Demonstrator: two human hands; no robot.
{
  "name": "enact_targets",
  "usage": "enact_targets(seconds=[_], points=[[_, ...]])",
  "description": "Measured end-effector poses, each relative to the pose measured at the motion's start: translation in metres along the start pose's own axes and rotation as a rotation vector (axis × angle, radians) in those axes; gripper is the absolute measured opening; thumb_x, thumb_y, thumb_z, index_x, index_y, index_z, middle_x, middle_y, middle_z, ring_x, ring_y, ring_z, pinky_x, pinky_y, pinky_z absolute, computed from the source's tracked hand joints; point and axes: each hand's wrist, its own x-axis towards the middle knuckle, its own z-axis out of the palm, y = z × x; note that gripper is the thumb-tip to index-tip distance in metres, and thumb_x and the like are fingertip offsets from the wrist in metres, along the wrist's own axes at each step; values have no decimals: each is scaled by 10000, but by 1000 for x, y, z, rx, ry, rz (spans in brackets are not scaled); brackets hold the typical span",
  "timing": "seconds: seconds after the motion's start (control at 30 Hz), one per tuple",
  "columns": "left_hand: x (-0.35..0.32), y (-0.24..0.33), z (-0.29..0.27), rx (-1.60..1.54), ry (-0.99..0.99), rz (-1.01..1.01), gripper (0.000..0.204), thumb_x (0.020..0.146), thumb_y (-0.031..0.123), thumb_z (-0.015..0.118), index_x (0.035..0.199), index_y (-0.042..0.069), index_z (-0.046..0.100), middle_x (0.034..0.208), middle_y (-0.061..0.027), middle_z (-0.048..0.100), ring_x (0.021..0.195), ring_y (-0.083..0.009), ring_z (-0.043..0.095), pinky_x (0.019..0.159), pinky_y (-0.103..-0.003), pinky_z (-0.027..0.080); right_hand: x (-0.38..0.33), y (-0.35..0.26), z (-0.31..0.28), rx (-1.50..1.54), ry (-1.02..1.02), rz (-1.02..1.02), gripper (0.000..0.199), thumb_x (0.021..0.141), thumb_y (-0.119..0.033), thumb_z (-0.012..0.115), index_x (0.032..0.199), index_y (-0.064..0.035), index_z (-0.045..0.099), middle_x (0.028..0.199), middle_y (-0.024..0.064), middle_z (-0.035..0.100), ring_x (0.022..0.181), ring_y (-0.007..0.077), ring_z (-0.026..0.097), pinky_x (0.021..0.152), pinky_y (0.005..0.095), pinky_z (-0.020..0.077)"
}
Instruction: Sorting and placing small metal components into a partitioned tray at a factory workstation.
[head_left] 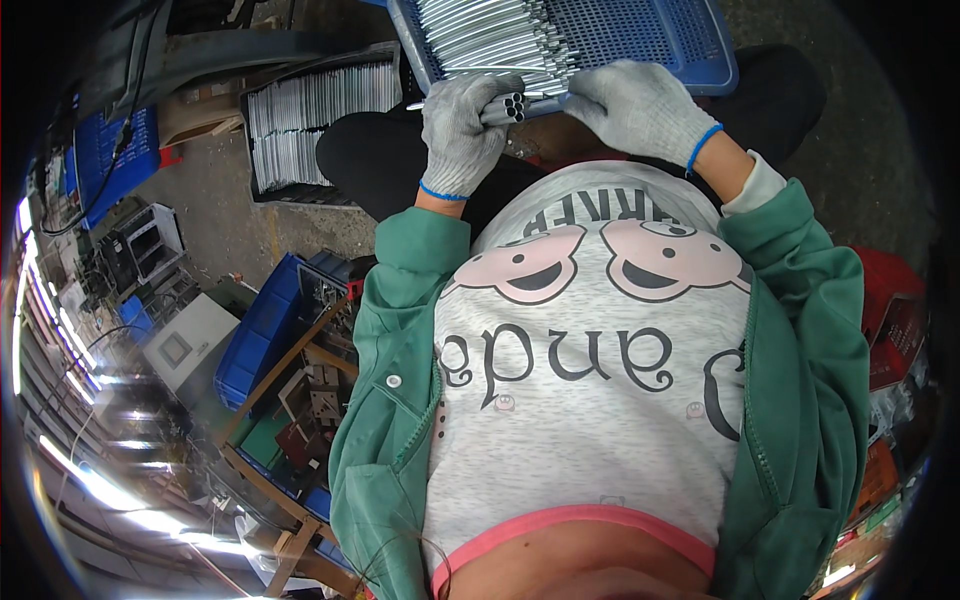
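My left hand (460, 135), in a grey-white knitted glove with a blue cuff edge, is closed around a small bundle of thin metal tubes (505, 108). Their open round ends point toward the right. My right hand (645, 110), gloved alike, is at the near edge of a blue plastic basket (728, 75). Its fingers are curled and pressed together close to the tube ends; whatever lies between the fingertips is hidden. Many silvery metal tubes (490, 40) lie side by side in the left part of the basket, whose perforated floor shows at right.
A dark crate (310, 197) packed with similar tubes stands on the floor to the left, beside my knee. Farther left are a blue bin (262, 335), a wooden-framed rack (265, 385) and a pale box-shaped machine (190, 340). Something red (890, 310) stands at right behind my elbow.
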Motion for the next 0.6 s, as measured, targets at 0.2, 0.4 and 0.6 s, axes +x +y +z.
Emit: enact_targets(seconds=[0.2, 0.4, 0.6], points=[[-9, -9, 7, -27, 40, -33, 257, 717, 82, 766, 972, 105, 763, 911, -22, 750, 824, -227, 686, 868, -335, 496, 2, -7, -11, 75, -3, -37, 211, 984, -234, 606, 941, -81, 745, 753, 82, 734, 605, 252, 675, 605, 363, 546], [-11, -12, 8, -4, 28, -60, 264, 732, 61, 792, 991, 109, 771, 925, -7, 762, 816, -207, 690, 847, -329, 505, 3, -6, -8, 86, -63, -5, 222, 988, -244, 604, 963, -75, 747, 788, 88, 742, 642, 272, 682, 640, 378, 549], [-8, -18, 14, -26, -6, -171, 258, 766, 57, 803, 1017, 108, 771, 906, -2, 770, 753, -211, 694, 749, -331, 539, 7, 2, 1, 174, 8, 17, 254, 994, -287, 599, 1011, -86, 753, 839, 93, 754, 686, 295, 696, 675, 391, 559]])
